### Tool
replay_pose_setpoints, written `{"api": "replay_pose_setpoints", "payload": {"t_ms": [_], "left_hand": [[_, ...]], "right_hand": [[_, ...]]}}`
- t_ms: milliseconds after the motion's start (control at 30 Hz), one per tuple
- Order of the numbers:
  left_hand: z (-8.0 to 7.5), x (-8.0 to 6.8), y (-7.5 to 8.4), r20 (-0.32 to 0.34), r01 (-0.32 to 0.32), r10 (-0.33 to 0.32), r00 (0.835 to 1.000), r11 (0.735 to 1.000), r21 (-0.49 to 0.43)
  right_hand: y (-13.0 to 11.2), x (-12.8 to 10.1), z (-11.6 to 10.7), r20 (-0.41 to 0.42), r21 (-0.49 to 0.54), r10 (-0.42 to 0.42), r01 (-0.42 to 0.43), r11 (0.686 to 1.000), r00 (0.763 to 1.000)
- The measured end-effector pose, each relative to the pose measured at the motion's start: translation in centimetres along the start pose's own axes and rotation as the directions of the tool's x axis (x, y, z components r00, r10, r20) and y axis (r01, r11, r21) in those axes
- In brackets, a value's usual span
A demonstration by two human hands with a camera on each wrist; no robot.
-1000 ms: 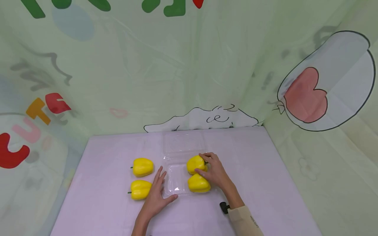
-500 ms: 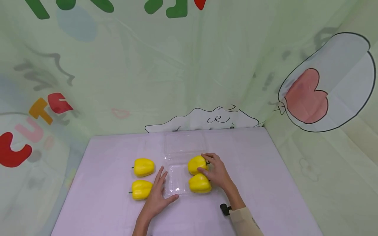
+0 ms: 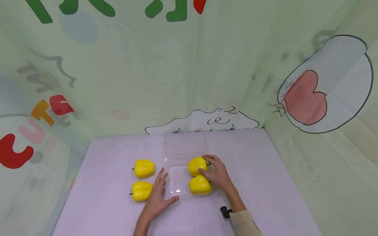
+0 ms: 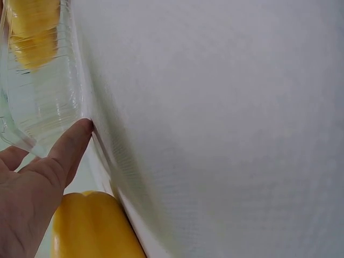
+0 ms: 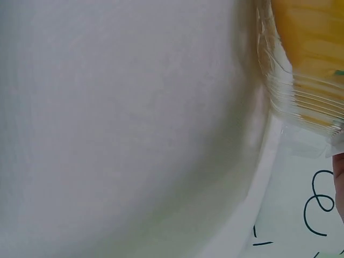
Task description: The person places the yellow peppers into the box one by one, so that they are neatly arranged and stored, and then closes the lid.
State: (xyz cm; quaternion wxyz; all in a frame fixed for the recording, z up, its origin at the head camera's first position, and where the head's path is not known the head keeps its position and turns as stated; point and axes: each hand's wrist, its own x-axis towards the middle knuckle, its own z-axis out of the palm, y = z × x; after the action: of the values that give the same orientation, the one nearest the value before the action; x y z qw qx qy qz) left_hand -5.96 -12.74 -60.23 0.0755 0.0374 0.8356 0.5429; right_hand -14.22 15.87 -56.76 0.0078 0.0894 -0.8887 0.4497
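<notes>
A clear plastic clamshell box (image 3: 177, 183) lies open on the table, its lid (image 3: 184, 146) folded back. Two yellow bell peppers sit in its right half, a far one (image 3: 197, 166) and a near one (image 3: 200, 185). My right hand (image 3: 220, 175) holds the far pepper, thumb on its near side and fingers by its stem. My left hand (image 3: 156, 198) has its fingers extended along the box's left side; in the left wrist view a fingertip touches the box wall (image 4: 54, 102). The right wrist view shows only a sliver of the right hand.
Left of the box lie two more yellow bell peppers, a far one (image 3: 144, 168) and a near one (image 3: 141, 191), the latter close to the left hand. A pale cloth covers the table (image 3: 254, 157). Printed curtains (image 3: 177, 65) hang behind and at both sides.
The head view has shifted slightly. Both hands, the peppers and the box keep nearly the same places relative to one another.
</notes>
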Motion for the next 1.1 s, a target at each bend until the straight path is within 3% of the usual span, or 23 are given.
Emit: {"api": "replay_pose_setpoints", "payload": {"t_ms": [267, 867, 1100], "left_hand": [[-0.1, 0.0, 0.1, -0.005, -0.006, 0.006, 1.000, 1.000, -0.006], [0.1, -0.1, 0.1, -0.001, 0.015, -0.015, 1.000, 1.000, -0.008], [0.0, -0.1, 0.1, 0.001, 0.020, -0.020, 1.000, 1.000, -0.018]], "right_hand": [[-0.3, 0.1, -0.2, -0.018, -0.020, -0.062, 0.061, 0.998, 0.998], [0.2, -1.4, -1.8, -0.053, -0.106, -0.099, 0.093, 0.990, 0.994], [1.3, -3.2, -2.8, 0.033, -0.077, -0.075, 0.078, 0.994, 0.997]]}}
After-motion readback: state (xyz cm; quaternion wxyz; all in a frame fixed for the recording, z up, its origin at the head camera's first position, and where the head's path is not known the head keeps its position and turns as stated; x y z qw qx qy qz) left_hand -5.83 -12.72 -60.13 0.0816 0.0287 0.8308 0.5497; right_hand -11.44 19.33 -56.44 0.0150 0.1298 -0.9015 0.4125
